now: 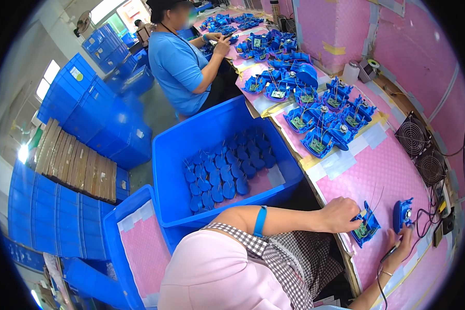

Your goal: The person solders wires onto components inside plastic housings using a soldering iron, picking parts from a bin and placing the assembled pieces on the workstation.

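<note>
On the pink padded bench lies a blue plastic housing half (366, 227) with a green circuit board inside and thin wires sticking up. My left hand (341, 214) is closed at its left edge, fingertips pinching there. To its right stands another blue housing half (402, 213) holding a small round metal part. Just below that one, my right hand (398, 252) grips a slim dark corded tool (388, 253) that looks like a soldering iron. Its tip is hard to make out.
Several opened blue housings with boards (320, 116) cover the bench ahead. A large blue bin (178, 155) at my left holds rows of blue parts. Two fans (413, 137) and loose black cables (423, 219) line the right wall. A co-worker (178, 72) works farther along.
</note>
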`<state>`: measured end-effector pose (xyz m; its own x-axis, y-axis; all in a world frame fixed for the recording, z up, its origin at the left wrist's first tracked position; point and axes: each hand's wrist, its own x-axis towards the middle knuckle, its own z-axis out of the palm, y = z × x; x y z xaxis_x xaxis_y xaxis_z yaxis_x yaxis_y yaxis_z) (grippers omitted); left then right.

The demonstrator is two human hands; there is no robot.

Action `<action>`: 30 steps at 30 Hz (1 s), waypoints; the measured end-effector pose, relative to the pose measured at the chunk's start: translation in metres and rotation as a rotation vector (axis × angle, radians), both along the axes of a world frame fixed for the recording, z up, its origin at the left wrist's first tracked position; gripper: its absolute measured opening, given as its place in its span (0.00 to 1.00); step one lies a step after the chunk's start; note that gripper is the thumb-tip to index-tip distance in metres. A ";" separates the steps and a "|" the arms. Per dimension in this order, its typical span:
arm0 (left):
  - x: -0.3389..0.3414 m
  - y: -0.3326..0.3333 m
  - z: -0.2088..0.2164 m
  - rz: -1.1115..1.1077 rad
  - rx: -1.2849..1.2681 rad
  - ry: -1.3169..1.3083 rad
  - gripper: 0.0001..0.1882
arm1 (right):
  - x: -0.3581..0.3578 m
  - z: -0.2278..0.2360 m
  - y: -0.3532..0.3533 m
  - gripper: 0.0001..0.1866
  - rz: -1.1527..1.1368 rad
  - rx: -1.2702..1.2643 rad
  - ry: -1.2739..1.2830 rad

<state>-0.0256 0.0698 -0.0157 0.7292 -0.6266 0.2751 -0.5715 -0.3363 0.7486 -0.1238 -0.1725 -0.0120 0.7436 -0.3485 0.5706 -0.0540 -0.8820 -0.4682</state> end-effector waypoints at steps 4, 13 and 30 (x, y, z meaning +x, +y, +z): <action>-0.003 -0.002 -0.008 0.007 0.025 0.014 0.19 | -0.004 -0.008 -0.002 0.12 -0.106 0.304 0.101; -0.009 -0.016 -0.004 0.038 0.052 0.046 0.18 | -0.034 0.010 0.008 0.05 0.312 0.207 0.206; 0.038 -0.015 0.054 -0.416 -0.795 1.041 0.08 | -0.101 -0.016 0.008 0.36 -0.269 0.368 -0.364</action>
<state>0.0128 0.0548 0.0380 0.6164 -0.7802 0.1061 0.4151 0.4365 0.7982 -0.2245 -0.1648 -0.0276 0.3803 -0.7217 0.5784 -0.0317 -0.6352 -0.7717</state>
